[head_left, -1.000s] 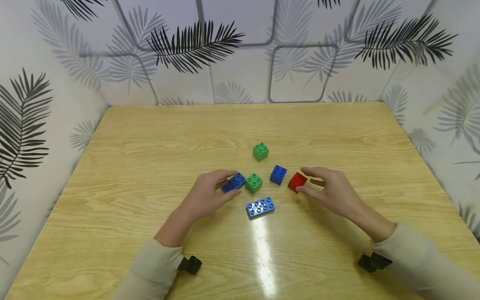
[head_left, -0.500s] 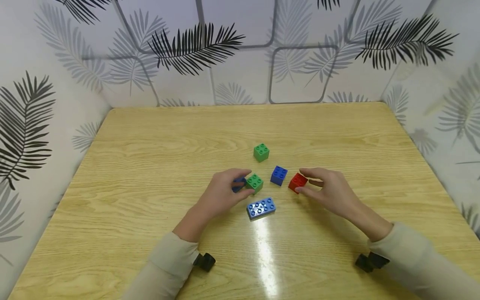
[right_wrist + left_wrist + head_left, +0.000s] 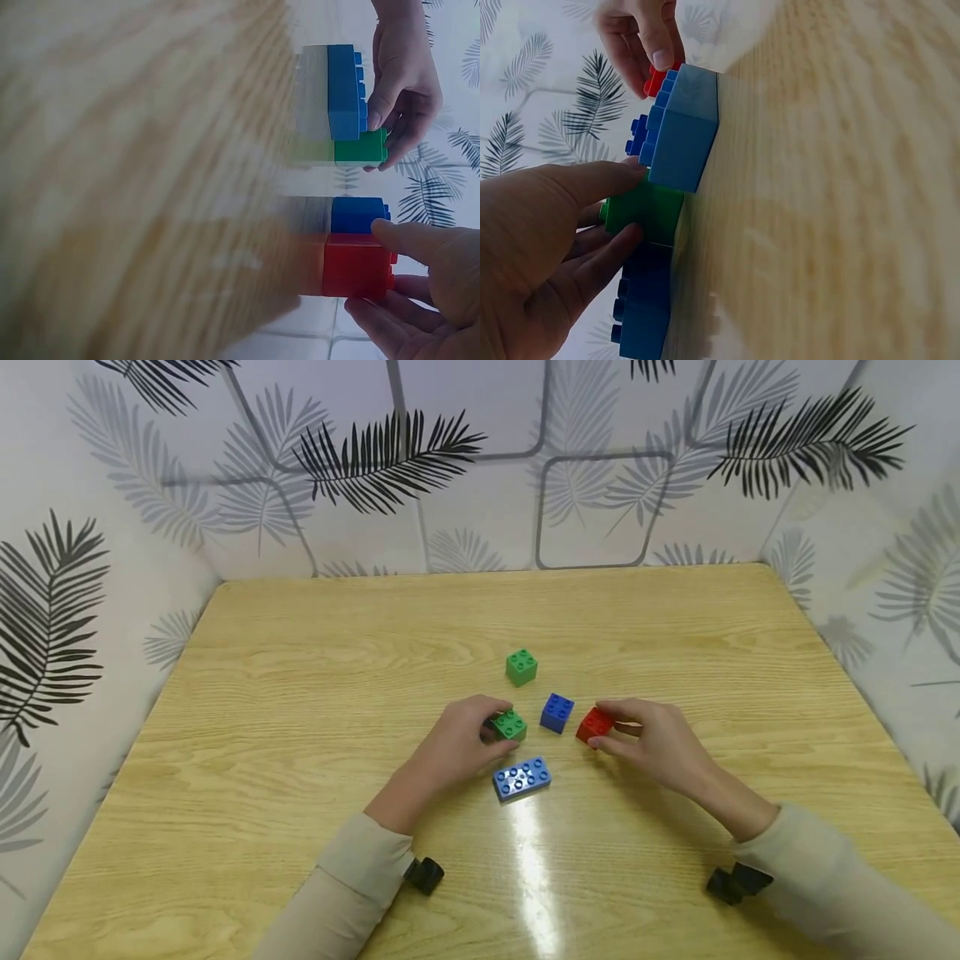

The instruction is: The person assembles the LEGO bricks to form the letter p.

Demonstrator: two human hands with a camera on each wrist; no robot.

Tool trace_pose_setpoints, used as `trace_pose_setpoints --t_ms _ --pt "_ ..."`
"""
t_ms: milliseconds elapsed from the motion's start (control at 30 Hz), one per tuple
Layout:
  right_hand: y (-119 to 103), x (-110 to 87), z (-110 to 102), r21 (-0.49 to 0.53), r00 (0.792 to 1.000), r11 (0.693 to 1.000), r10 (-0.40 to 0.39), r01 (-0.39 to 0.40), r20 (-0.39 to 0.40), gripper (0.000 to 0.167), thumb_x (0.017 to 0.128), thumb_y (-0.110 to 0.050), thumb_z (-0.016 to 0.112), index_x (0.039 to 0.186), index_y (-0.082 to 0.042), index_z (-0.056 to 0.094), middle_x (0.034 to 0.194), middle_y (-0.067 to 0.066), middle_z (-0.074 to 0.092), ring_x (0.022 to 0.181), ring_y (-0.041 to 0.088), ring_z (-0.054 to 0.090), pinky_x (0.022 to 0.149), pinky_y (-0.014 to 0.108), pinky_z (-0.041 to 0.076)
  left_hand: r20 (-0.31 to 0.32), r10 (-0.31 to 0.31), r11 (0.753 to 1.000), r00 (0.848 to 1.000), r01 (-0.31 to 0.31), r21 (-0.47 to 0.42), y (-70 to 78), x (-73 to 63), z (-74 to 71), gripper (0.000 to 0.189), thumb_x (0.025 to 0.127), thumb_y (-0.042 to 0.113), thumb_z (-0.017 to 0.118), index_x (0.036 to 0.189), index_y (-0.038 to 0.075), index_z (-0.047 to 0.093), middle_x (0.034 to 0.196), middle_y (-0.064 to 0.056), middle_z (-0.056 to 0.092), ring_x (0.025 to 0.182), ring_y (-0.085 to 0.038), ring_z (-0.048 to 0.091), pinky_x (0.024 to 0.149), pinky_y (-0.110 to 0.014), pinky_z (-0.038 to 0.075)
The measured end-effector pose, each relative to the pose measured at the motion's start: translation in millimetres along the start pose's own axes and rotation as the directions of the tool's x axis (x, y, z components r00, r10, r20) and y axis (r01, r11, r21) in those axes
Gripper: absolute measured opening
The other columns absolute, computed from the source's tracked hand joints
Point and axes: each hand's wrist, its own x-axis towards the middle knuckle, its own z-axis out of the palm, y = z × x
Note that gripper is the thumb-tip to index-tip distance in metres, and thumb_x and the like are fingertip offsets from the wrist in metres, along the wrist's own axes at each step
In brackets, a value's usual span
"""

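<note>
My left hand [image 3: 468,743] holds the near green building brick [image 3: 511,725] between thumb and fingers, its studs facing up. A long dark blue brick [image 3: 646,307] stands beside that green one in the left wrist view, hidden by the hand in the head view. On the other side, my right hand [image 3: 656,739] grips a red brick [image 3: 594,725], thumb on the near side and fingers on the far side. Between the two hands sits a small blue brick [image 3: 557,713]. In the right wrist view the red brick stands on the table with its base down.
A long light blue brick [image 3: 522,779] lies nearer to me, just below the left fingertips. Farther back stands a second green brick [image 3: 521,667]. The wooden table [image 3: 337,635] meets a leaf-patterned wall covering [image 3: 480,510] at its back edge.
My left hand has moved right, from around the long dark blue brick to the near green brick, and its fingers have closed in. The right hand has tightened slightly on the red brick.
</note>
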Motion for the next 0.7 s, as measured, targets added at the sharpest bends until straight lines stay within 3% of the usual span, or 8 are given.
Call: trace_pose_setpoints --t_ms 233,700 --pt "-1.4 1.7 2.2 -0.013 0.999 0.999 0.035 -0.035 0.002 0.044 0.085 -0.008 0.080 0.123 0.007 0.066 0.121 0.026 0.068 0.108 0.038 0.070 0.085 0.041 0.061 -0.022 0.010 0.999 1.000 -0.009 0.048 5.7 -0.1 -0.7 0.040 0.089 0.017 0.077 0.125 0.002 0.066 0.115 -0.010 0.071 0.097 -0.018 0.068 0.084 -0.027 0.061" --pt "-5.6 1.5 1.7 0.018 0.999 0.999 0.047 -0.047 0.002 0.040 0.086 -0.007 0.078 0.123 0.005 0.067 0.121 0.025 0.069 0.107 0.039 0.070 0.085 0.042 0.061 -0.029 -0.009 0.999 1.000 0.008 -0.033 1.7 -1.9 -0.9 0.039 0.088 0.015 0.078 0.123 0.002 0.067 0.116 -0.010 0.072 0.101 -0.019 0.071 0.087 -0.025 0.061"
